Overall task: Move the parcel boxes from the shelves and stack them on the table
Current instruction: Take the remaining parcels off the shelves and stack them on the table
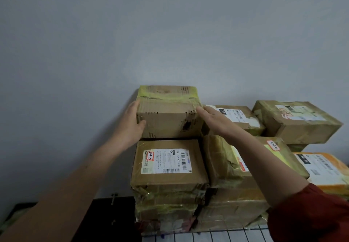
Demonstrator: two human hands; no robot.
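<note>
I logged the top parcel box [168,117] on its stack on the wire shelf [217,236], not yet lifted. The left hand [130,126] lay flat against its left side, thumb on the front. The right hand [215,121], fingers straight, reached its upper right corner. Neither hand was clenched. Several other boxes stood beside and beneath it. The counter was out of view, so I could not tell how many were stacked there.

Only 1 view: head-worn, wide-angle, facing forward and slightly down, close to stacked parcel boxes [166,164] against a grey wall [170,34] filling the upper half.
</note>
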